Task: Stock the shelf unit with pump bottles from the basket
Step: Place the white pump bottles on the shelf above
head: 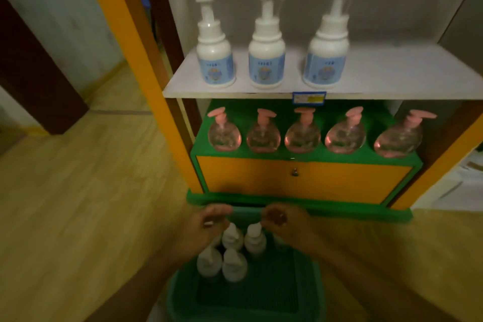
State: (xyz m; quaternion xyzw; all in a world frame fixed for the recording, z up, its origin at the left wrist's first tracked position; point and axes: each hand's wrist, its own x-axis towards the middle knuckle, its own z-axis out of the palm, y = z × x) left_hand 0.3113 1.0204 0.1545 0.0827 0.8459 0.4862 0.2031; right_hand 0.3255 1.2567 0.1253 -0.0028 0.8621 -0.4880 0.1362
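A green basket (pixel 180 295) sits on the floor below me, with several white pump bottles (pixel 234 265) standing in its left half. My left hand (pixel 209 225) curls over the pump head of the back left bottle (pixel 231 238), and a white piece shows between its fingers. My right hand (pixel 285 222) is curled at the pump top of the back right bottle (pixel 254 240); the blur hides whether it grips it. On the white shelf (pixel 392 78) above, three white bottles with blue labels (pixel 266 60) stand in a row at the left.
Several clear pink pump bottles (pixel 303 133) fill the green tier under the white shelf. Below them is an orange cabinet door (pixel 300 178) with a small lock. Orange posts (pixel 136 60) frame the unit. Wooden floor lies to the left.
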